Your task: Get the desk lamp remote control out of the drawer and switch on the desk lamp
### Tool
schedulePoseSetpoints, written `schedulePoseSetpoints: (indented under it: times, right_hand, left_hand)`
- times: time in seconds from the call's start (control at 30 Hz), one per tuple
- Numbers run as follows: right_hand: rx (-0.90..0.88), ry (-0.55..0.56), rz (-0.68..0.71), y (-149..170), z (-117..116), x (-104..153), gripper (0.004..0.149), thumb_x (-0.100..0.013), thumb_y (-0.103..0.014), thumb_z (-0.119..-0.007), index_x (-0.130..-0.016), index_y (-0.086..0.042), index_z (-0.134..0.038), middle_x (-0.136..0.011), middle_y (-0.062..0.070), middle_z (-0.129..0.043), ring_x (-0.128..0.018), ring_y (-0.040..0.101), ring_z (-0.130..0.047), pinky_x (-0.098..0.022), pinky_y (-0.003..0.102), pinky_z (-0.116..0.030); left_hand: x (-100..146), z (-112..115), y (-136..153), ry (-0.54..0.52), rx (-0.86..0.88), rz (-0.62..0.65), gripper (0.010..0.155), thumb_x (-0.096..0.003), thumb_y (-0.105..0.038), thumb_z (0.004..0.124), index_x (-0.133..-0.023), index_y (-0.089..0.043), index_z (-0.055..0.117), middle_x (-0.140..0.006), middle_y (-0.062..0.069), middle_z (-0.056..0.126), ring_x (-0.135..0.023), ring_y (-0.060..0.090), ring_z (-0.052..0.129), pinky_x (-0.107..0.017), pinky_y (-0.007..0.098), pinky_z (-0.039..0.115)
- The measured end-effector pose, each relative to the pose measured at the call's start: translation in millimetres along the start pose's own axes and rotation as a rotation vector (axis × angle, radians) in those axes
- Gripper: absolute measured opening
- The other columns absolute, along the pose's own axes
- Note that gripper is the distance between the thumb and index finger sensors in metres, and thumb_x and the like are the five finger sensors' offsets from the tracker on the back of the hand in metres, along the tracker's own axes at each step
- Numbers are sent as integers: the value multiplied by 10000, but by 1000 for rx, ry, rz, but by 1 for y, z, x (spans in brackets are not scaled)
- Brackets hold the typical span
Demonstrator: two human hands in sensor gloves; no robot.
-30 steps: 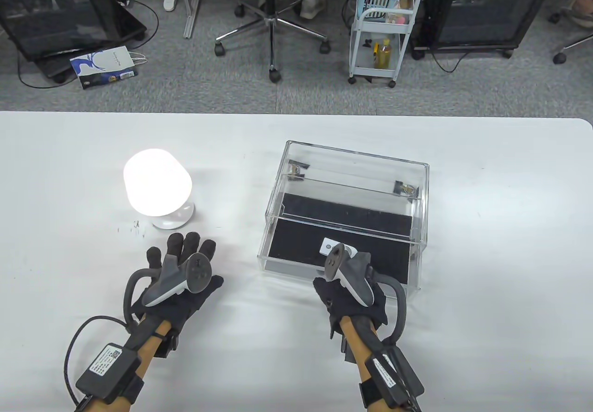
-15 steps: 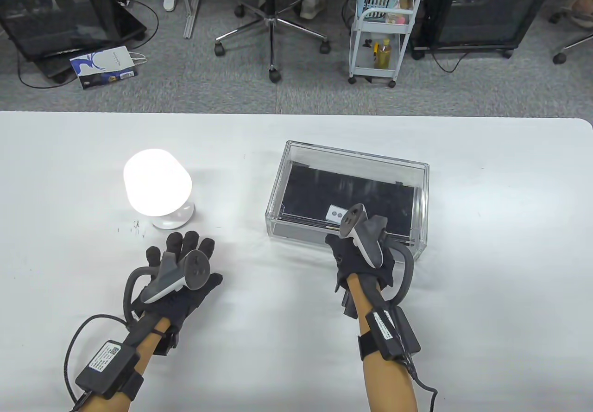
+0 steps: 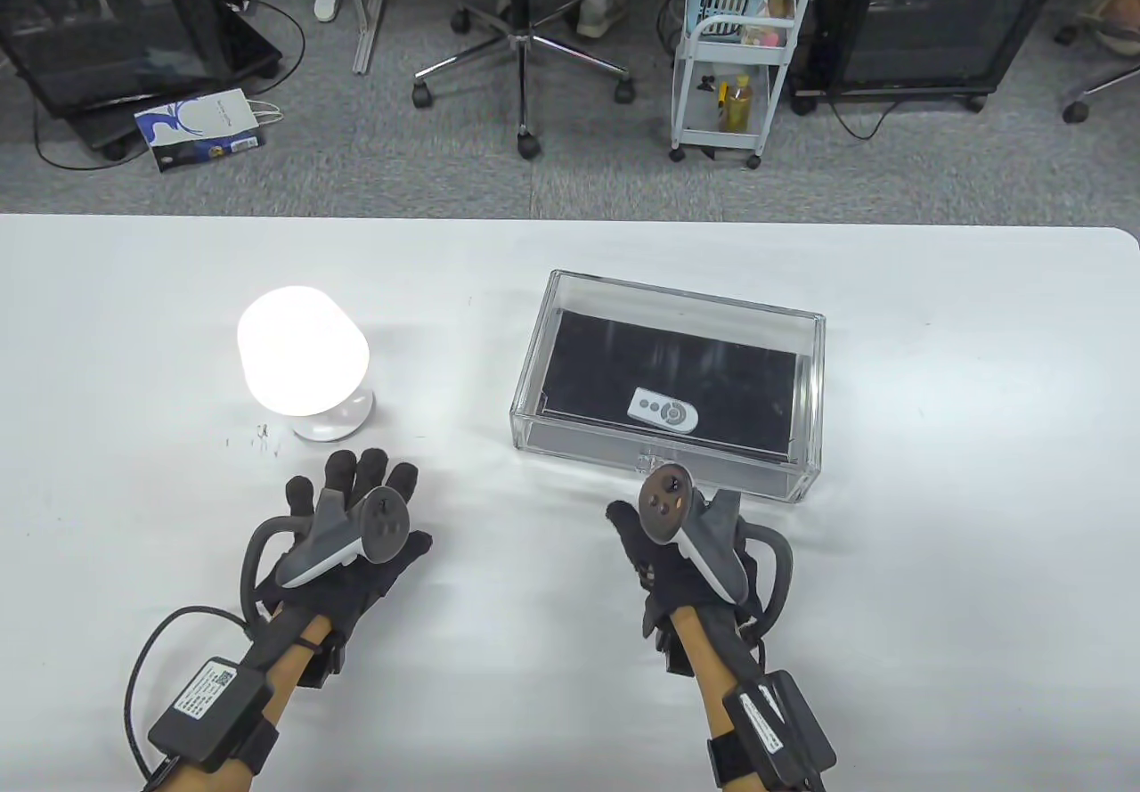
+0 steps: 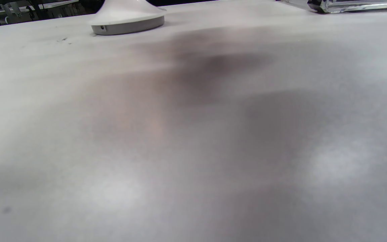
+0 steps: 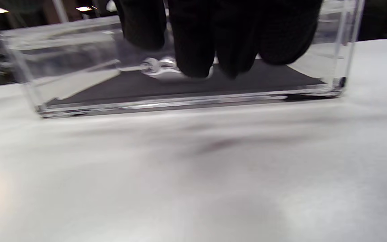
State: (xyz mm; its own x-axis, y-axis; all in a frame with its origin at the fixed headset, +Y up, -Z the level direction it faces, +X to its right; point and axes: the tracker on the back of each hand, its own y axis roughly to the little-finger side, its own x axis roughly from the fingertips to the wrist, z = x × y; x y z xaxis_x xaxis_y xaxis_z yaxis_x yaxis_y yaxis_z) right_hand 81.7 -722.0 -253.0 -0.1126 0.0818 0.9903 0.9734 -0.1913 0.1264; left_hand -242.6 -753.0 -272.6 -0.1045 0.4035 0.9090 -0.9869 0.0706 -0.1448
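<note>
The right hand (image 3: 681, 551) hovers just in front of the clear drawer box (image 3: 668, 378), its grip holding nothing. In the right wrist view its gloved fingers (image 5: 193, 37) hang down side by side, tips close to the box's front wall; whether they touch it I cannot tell. The left hand (image 3: 352, 529) rests flat on the table (image 3: 570, 632) with its fingers (image 3: 356, 471) spread, grip empty, just in front of the lamp's base (image 4: 128, 22).

The remote control (image 3: 663, 409) lies on the black liner inside the drawer, which sits pushed fully in, flush with its case. The small clear handle (image 3: 655, 462) at the front edge lies just beyond the right hand. The desk lamp (image 3: 303, 360) glows brightly to the left, well apart from the box.

Judging from this, the lamp is already lit and the remote is back in the shut drawer, so the work looks finished or nearly so.

What could go wrong from here:
- The box is light, clear acrylic on a smooth table; a careless knock from the right hand would probably slide the whole case rather than do anything useful.
- The remote lies loose on the liner, so a jolt could shift it against a wall.
- The left hand sits near the lamp; a forward sweep might nudge its base.
</note>
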Motion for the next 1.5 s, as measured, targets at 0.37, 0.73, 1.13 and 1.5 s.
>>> schedulePoseSetpoints:
  times: [0.37,0.73,1.13,1.5]
  right_hand:
    - [235,-114,99,-19,-25,2,838,-340,-859,-475,-1036,-522,-150,-1174,11,-68,-1102,375,-89,-762,681,-303]
    - [221,-144,83,-17,-27,0,823,-351,-839,-490,-1040,-512,-180,-1171,16,-77,-1100,375,-101,-762,676,-308]
    - [242,-173,76,-18,-29,0,816,-356,-830,-497,-1041,-509,-190,-1170,16,-86,-1099,376,-108,-762,675,-312]
    - [245,-177,72,-18,-28,0,807,-361,-824,-504,-1040,-511,-200,-1171,18,-93,-1099,376,-113,-762,673,-317]
  left_hand:
    - [0,2,0,-9,-19,-6,755,-406,-741,354,-1011,-485,-18,-1158,-74,-93,-1113,291,-79,-709,687,84]
    - [-2,6,-1,8,-37,-7,754,-406,-741,355,-1010,-485,-17,-1157,-73,-92,-1113,290,-81,-708,687,82]
    - [-2,9,-1,15,-43,-4,753,-406,-740,356,-1010,-487,-17,-1158,-76,-92,-1113,289,-80,-708,686,81]
    - [-3,11,-1,20,-44,-1,753,-407,-739,357,-1010,-486,-16,-1159,-75,-88,-1114,288,-78,-708,686,83]
